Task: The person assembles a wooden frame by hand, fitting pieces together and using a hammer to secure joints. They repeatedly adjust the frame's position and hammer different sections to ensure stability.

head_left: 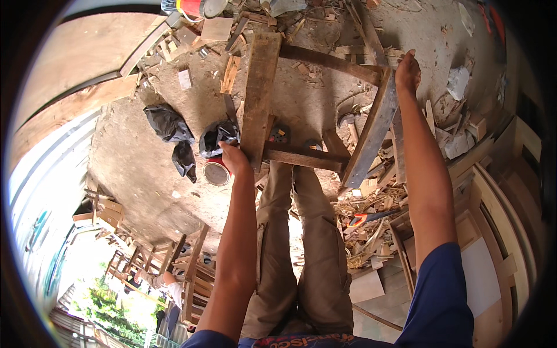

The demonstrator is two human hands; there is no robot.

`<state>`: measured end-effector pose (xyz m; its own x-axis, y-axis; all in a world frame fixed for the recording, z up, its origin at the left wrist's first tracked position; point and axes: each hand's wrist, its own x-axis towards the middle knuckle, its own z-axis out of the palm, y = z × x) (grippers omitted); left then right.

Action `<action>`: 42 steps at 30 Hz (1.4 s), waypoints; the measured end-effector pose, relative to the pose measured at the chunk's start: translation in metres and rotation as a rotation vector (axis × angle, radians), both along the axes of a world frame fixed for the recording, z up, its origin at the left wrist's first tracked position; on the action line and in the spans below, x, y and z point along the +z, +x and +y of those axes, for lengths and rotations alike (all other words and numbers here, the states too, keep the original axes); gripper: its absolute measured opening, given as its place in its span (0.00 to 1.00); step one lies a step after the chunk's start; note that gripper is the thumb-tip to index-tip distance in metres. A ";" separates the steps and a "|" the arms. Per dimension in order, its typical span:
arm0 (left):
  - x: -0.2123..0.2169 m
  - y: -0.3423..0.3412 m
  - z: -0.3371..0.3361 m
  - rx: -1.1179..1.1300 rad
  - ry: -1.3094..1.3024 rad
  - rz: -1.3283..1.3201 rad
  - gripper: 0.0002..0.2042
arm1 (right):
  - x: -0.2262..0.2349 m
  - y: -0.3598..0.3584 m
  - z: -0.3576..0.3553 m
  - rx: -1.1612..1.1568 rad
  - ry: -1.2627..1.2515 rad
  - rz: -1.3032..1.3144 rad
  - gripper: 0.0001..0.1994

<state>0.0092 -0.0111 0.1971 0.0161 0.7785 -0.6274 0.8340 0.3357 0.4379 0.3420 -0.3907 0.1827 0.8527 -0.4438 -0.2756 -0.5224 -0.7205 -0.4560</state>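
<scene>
A dark, worn wooden frame [307, 155] is in front of me, over my feet. It has a wide board [259, 101] on the left, a slanting board [372, 130] on the right, and two crosspieces between them. At the lower end of the left board, my left hand [234, 158] is closed on its outer edge. My right hand [408, 73] grips the frame at the far end of the slanting board, its fingers curled and partly hidden. Both arms are stretched out, the right one farther forward.
Black plastic bags [168, 123] and a round can [216, 173] stand left of the frame. Wood scraps and shavings [377, 240] litter the floor, with an orange-handled saw [361, 220] on the right. Plywood [87, 52] is at upper left; wooden furniture [194, 272] stands at lower left near another person.
</scene>
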 end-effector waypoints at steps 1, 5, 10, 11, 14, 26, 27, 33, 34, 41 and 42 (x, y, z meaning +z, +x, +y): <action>-0.010 -0.011 0.003 -0.042 0.048 -0.023 0.36 | 0.003 -0.004 0.002 0.015 0.028 -0.047 0.40; -0.005 -0.014 -0.002 -0.166 0.181 -0.041 0.33 | 0.002 -0.040 -0.003 0.049 0.063 -0.200 0.37; 0.007 -0.009 -0.011 -0.012 0.345 0.149 0.32 | 0.013 -0.060 0.013 0.154 -0.109 -0.224 0.37; 0.002 -0.011 -0.009 0.100 0.278 0.173 0.32 | 0.015 -0.055 0.017 0.189 -0.139 -0.212 0.37; -0.018 -0.015 -0.003 0.359 0.134 0.205 0.33 | 0.021 -0.041 0.029 0.149 -0.163 -0.061 0.33; -0.010 -0.008 -0.007 0.325 0.101 0.224 0.34 | 0.016 -0.046 0.034 0.066 -0.205 -0.046 0.20; -0.015 -0.013 -0.007 0.331 0.114 0.218 0.34 | 0.014 -0.046 0.030 0.071 -0.196 -0.039 0.20; -0.006 -0.010 -0.010 0.358 0.080 0.126 0.34 | 0.001 -0.050 0.024 0.080 -0.230 -0.123 0.17; -0.009 -0.012 -0.009 0.365 0.083 0.127 0.34 | 0.001 -0.051 0.024 0.086 -0.245 -0.179 0.17; -0.004 -0.005 -0.010 0.397 0.063 0.096 0.34 | 0.010 -0.049 0.030 0.128 -0.189 -0.182 0.16; -0.002 -0.002 -0.011 0.388 0.070 0.086 0.34 | 0.014 -0.049 0.035 0.118 -0.200 -0.179 0.17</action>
